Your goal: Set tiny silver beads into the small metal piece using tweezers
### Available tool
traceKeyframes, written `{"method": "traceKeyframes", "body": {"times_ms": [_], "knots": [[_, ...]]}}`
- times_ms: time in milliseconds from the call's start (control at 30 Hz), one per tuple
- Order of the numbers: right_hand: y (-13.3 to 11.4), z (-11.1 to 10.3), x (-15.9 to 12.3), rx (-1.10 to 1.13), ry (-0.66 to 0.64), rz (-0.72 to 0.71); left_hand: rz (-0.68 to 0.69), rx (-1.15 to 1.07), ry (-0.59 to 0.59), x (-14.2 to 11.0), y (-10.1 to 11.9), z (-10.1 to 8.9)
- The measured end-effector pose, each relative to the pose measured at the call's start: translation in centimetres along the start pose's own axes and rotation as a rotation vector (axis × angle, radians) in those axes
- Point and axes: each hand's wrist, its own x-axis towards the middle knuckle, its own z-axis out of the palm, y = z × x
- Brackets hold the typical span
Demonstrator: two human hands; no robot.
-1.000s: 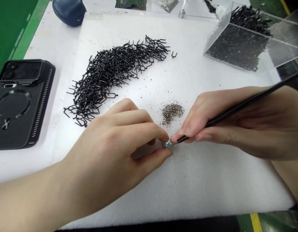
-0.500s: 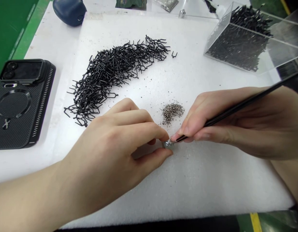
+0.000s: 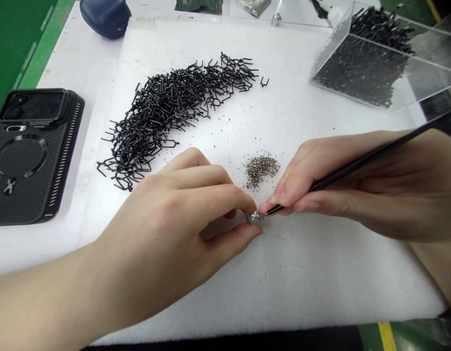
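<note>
Between the thumb and forefinger of my left hand [image 3: 185, 214] is a small silvery metal piece [image 3: 255, 218], pinched low over the white foam sheet [image 3: 302, 282]. My right hand [image 3: 357, 185] is closed around black tweezers [image 3: 342, 173], whose tips meet the metal piece from the right. Whether the tips hold some tiny part there is too small to tell. Just beyond the fingertips lies a little heap of tiny metallic bits [image 3: 261, 169]. Farther back, a curved pile of black forked pieces [image 3: 174, 97] spreads over the foam, with one loose forked piece [image 3: 264, 82] at its right end.
A black phone-like device [image 3: 35, 156] lies at the left edge. A dark blue rounded case [image 3: 106, 18] sits at the back left. At the back right, a tilted clear box [image 3: 371, 73] holds more black pieces. A small clear bag [image 3: 254, 6] lies at the back.
</note>
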Motion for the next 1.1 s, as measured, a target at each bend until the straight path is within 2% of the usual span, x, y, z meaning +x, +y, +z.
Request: {"method": "traceKeyframes", "body": {"times_ms": [133,267,300,467,567,667,767,1100], "knots": [[0.16,-0.10,-0.01,0.021,-0.029,-0.037,0.009,-0.001,-0.017,0.19,-0.07,-0.29],[0.14,-0.10,-0.01,0.000,-0.020,-0.017,0.026,-0.031,0.027,0.12,-0.20,-0.10],[0.12,-0.07,0.01,-0.004,-0.015,-0.017,0.012,-0.022,-0.015,0.11,-0.20,-0.03],[0.03,0.00,0.02,0.011,-0.005,-0.013,0.018,-0.019,0.030,0.16,0.02,-0.09],[0.19,-0.28,-0.19,-0.049,0.091,-0.003,-0.009,-0.002,-0.030,0.23,0.14,-0.26],[0.47,-0.69,-0.39,-0.129,0.192,-0.005,-0.003,-0.009,0.015,0.21,0.10,-0.07],[0.62,-0.83,-0.37,-0.155,0.181,0.015,-0.007,-0.020,0.045,0.10,0.00,0.20],[0.08,-0.40,-0.54,-0.244,0.212,0.062,-0.014,-0.029,0.019,-0.27,-0.12,0.02]]}}
